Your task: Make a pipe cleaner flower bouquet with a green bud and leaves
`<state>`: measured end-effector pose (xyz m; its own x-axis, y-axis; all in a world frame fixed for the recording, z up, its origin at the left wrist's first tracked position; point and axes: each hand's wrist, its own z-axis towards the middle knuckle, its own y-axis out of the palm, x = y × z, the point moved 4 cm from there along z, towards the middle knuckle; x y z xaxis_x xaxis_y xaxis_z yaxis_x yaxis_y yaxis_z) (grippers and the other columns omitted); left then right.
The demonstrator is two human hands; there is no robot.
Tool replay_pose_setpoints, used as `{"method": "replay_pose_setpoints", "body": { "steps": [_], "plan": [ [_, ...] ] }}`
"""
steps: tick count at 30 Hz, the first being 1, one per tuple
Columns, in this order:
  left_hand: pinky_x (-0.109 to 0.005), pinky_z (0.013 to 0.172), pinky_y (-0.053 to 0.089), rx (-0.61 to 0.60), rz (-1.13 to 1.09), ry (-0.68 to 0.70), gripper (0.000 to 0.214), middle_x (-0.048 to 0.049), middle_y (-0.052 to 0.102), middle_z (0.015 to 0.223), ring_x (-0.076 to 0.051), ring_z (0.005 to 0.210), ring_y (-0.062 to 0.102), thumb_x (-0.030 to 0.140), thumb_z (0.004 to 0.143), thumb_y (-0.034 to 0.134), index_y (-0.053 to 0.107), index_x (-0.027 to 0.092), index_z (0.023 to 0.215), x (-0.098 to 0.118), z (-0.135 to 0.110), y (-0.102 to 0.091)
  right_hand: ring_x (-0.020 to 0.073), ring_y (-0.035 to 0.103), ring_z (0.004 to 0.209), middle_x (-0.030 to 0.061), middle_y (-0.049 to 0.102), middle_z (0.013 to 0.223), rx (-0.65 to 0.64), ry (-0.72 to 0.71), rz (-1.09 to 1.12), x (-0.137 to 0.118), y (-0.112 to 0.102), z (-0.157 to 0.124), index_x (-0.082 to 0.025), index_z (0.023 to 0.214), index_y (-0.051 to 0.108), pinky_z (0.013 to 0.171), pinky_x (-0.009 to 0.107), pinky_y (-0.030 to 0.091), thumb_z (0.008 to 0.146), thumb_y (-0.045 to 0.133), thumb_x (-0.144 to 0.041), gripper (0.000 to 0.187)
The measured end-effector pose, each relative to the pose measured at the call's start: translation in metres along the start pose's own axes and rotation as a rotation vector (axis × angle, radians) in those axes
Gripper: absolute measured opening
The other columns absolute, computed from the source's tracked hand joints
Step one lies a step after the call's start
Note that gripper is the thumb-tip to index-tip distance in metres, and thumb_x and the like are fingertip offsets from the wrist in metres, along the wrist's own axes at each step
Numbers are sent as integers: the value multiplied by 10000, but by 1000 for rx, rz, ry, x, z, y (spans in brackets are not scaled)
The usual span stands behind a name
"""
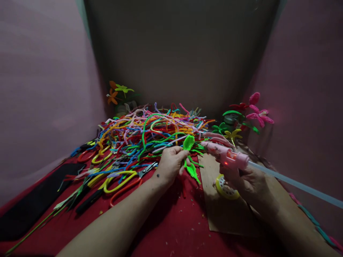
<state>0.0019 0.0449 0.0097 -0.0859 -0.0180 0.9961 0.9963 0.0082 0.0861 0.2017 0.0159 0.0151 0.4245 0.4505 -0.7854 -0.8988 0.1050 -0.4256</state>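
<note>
While the left hand point(171, 162) pinches a bright green pipe-cleaner leaf piece point(189, 142) between closed fingers, the right hand point(249, 182) is wrapped around the grip of a pink glue gun point(230, 157). The gun's nozzle points left, close to the green piece; whether it touches cannot be told. A clear glue stick point(294, 184) juts from the gun's back toward the right edge. Both hands hover over a red cloth point(174, 221). Under the right hand lies brown cardboard point(227, 217) with a yellow tape roll point(226, 191) on it. Behind the hands sprawls a heap of many-coloured pipe cleaners point(150, 130). Scissors point(123, 182) with yellow and orange handles lie at its near edge. At the back stand pink flowers point(258, 114) on the right and orange flowers point(114, 94) on the left.
</note>
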Motion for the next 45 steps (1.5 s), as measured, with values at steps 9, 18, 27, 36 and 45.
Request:
{"method": "replay_pose_setpoints", "body": {
  "steps": [9, 18, 27, 36, 45],
  "plan": [
    [-173, 292, 186, -15, 8, 6, 226, 53, 499, 368, -29, 238, 324, 196, 735, 559, 507, 143, 522, 2, -2, 1, 182, 567, 540, 29, 622, 604, -6, -49, -26, 2, 1, 0, -198, 766, 669, 432, 271, 472, 774, 578, -394, 217],
    [-173, 285, 181, -17, -27, 6, 227, 36, 553, 425, -21, 233, 330, 192, 739, 555, 500, 136, 526, 0, -1, 0, 175, 569, 486, 24, 628, 559, -30, -106, 20, -6, 4, 2, -195, 777, 696, 409, 272, 479, 777, 576, -396, 234],
    [-179, 294, 185, -27, -38, 21, 225, 27, 561, 432, -22, 239, 335, 213, 731, 564, 509, 136, 527, 0, 0, 0, 181, 600, 511, 27, 668, 603, -69, -79, -6, -5, 4, 0, -203, 835, 718, 445, 273, 519, 770, 580, -386, 239],
    [-176, 296, 175, -26, -25, -12, 223, 42, 525, 392, -23, 236, 322, 205, 731, 566, 510, 139, 526, 0, -1, 0, 202, 608, 552, 40, 671, 651, -15, -31, 25, 0, 3, -1, -193, 808, 693, 465, 297, 517, 772, 579, -441, 275],
    [-182, 308, 182, -43, -17, 11, 248, 38, 526, 388, -21, 237, 320, 226, 736, 568, 531, 131, 509, -2, 0, 0, 185, 584, 503, 28, 645, 558, -46, -96, 18, -12, 5, 1, -202, 824, 713, 433, 270, 506, 770, 577, -446, 284]
  ]
}}
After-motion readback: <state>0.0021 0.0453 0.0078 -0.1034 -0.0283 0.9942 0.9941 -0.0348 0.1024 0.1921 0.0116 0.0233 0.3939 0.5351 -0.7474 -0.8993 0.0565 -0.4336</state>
